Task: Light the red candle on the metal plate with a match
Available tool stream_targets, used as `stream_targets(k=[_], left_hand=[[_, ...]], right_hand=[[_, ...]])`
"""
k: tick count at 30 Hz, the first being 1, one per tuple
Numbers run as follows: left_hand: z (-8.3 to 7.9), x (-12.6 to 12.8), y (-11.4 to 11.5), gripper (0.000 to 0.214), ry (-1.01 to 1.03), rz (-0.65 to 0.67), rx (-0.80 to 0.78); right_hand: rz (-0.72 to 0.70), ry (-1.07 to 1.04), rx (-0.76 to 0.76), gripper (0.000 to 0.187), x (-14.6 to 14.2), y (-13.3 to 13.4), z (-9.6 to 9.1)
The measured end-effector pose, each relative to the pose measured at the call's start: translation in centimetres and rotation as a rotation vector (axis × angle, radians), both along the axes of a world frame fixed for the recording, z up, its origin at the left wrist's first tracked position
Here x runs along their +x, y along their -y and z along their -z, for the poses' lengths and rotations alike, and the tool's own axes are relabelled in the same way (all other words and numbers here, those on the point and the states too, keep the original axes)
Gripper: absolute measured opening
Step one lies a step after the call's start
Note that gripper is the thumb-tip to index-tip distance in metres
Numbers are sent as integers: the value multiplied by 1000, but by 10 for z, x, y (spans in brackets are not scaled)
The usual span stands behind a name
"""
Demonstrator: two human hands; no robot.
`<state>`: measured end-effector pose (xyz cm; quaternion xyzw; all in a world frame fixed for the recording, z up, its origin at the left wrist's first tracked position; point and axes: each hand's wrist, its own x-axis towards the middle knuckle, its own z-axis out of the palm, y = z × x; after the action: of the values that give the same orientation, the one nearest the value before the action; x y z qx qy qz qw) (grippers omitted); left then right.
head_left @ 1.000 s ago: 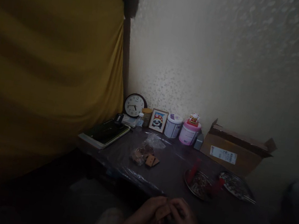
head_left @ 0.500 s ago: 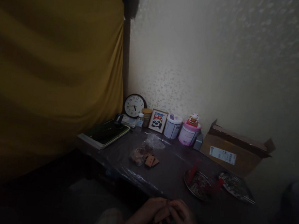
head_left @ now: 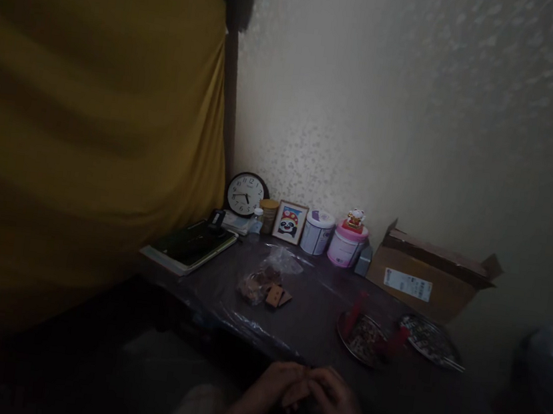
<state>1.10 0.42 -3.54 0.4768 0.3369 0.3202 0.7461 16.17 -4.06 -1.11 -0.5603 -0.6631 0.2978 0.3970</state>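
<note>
Both of my hands are together over the table's front edge, low in the view, in dim light. My left hand is closed around a small flat brown piece. My right hand meets it from the other side, its fingers bent over the top of the same piece. The fingers partly hide the piece, and its kind is too dark to make out. Farther back on the table, similar flat brown pieces lie beside a crumpled clear plastic bag that has more brown pieces in it.
A round metal tray with red objects and small bits stands at right, near a second tray. Along the wall are a clock, a panda picture, tins and an opened cardboard box. A yellow cloth hangs at left.
The view has shifted slightly, so everything on the table appears a little farther left. My hands stay together on the brown piece, with only small finger movement.
</note>
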Motion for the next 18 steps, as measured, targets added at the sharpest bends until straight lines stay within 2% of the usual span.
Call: stream_targets(k=[7, 18], left_hand=[[-9, -2, 4, 46, 12, -9, 2], [-2, -5, 4, 51, 1, -137, 41]], right_hand=[[27, 18, -12, 20, 1, 0, 5], [-20, 46, -25, 24, 1, 2, 0]])
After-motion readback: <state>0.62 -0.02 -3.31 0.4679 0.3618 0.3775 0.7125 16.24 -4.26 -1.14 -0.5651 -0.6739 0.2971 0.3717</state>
